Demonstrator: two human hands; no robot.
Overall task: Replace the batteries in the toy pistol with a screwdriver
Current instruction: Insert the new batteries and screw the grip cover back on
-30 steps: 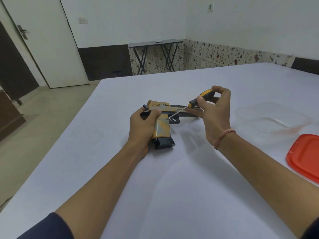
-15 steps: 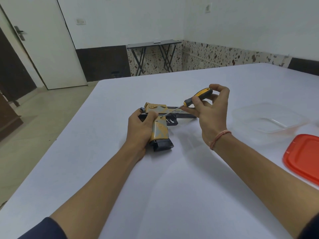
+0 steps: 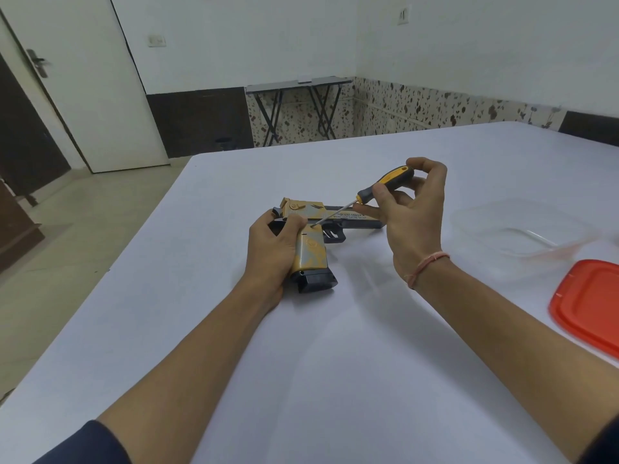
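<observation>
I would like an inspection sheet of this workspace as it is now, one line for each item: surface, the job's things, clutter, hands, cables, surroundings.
Surface: white table, the work lies on it.
Job's things: toy pistol lies on its side, barrel to the right; screwdriver slants down with its tip on the pistol just above the grip. No batteries seen.
Clutter: clear container, uncovered, to the right; red lid beside it, nearer the camera.
Hands: left hand grips the pistol's grip; right hand pinches the screwdriver's handle.
Cables: nothing seen.
Surroundings: folding table at the far wall; white door at the left.
</observation>
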